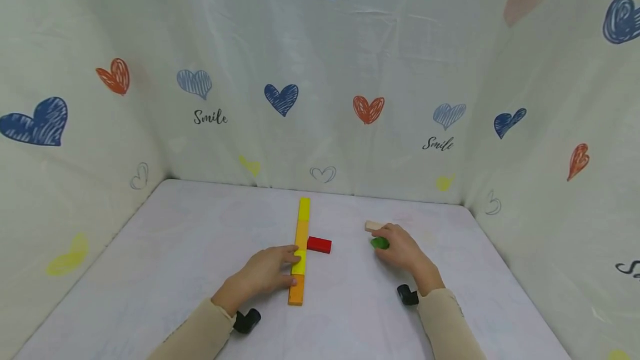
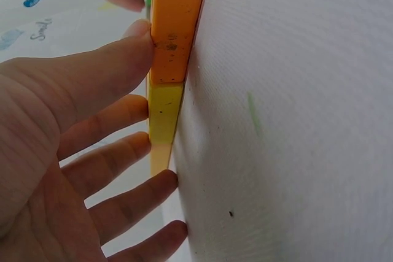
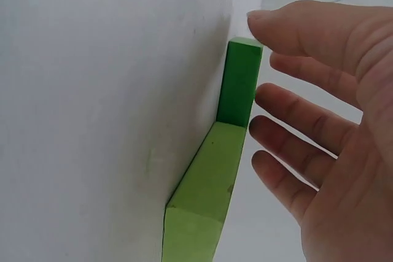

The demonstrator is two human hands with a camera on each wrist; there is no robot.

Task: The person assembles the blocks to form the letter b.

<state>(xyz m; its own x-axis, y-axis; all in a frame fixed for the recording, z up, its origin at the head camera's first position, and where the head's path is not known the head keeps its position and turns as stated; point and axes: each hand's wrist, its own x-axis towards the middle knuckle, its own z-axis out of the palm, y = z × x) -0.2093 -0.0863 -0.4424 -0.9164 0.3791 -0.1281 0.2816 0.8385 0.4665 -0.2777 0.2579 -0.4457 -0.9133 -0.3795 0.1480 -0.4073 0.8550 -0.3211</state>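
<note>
Several yellow and orange blocks (image 1: 296, 296) lie end to end in a straight row. My left hand (image 1: 265, 271) touches the row from its left side, thumb on the nearest orange block (image 2: 175, 29) and fingers spread along the yellow block (image 2: 164, 111). On the right, my right hand (image 1: 400, 246) is at a green block (image 1: 380, 243), covering part of it. In the right wrist view, the thumb is by the top end of a dark green block (image 3: 239, 84), fingers loosely bent along its side. Light green pieces (image 3: 212, 164) adjoin it.
A red block (image 1: 320, 245) sticks out sideways from the right side of the row. Just beyond my right fingers lies a pale wooden block (image 1: 371, 226). Heart-patterned cloth (image 1: 325, 138) hangs behind and beside the white tabletop (image 1: 350, 304).
</note>
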